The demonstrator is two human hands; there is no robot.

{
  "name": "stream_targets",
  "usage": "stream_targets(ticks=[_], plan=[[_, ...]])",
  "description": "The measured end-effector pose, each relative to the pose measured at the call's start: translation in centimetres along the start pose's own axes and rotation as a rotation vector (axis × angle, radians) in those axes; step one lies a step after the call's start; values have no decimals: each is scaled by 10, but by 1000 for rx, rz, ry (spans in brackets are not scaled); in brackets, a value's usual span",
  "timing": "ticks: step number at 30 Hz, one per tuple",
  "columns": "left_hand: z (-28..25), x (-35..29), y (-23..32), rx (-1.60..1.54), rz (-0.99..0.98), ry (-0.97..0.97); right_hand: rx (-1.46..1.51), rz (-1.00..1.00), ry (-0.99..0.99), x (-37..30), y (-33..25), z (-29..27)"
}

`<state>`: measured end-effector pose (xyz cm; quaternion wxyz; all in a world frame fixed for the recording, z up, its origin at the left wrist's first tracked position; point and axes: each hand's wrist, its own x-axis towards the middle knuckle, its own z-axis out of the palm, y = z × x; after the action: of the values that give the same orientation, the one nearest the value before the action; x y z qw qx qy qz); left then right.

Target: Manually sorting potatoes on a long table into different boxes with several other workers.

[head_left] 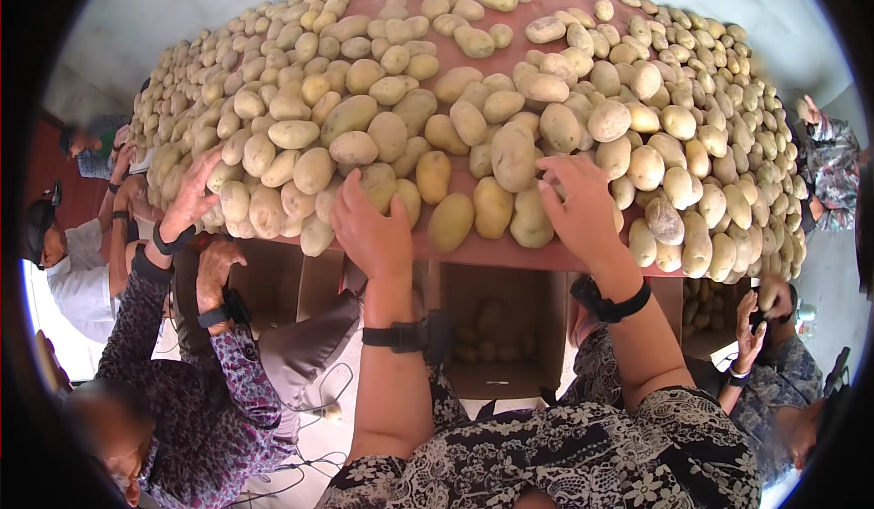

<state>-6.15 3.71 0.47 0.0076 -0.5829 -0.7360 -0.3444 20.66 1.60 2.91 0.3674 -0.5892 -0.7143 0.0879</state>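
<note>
Seen from the head camera, a reddish table [510, 252] is heaped with pale yellow potatoes [473, 99], spread almost to every edge. The person's left hand [371, 231] lies at the near edge, fingers loosely curled over a potato [381, 188] in the front row; whether it actually grips it cannot be told. The right hand [583, 208] rests flat and open, fingers spread, on a large potato [514, 156] and its neighbours. Both wrists wear black straps. Below the table edge stands an open cardboard box [505, 327], between the forearms, with a few potatoes [482, 327] lying at its bottom. A second box [706, 313] to the right also holds potatoes. To the left, a co-worker's hand [193, 198] reaches onto the heap; another person's hand [748, 327] shows at lower right.
</note>
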Motion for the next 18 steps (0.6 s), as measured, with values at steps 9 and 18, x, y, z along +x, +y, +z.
stream_targets(ticks=[9,18], plan=[[-3,1,5,-19,32,-35,-171,-108,-143,-11,-12,14],[-3,2,-8,-210,-7,63,-124,12,-104,-7,-13,36]])
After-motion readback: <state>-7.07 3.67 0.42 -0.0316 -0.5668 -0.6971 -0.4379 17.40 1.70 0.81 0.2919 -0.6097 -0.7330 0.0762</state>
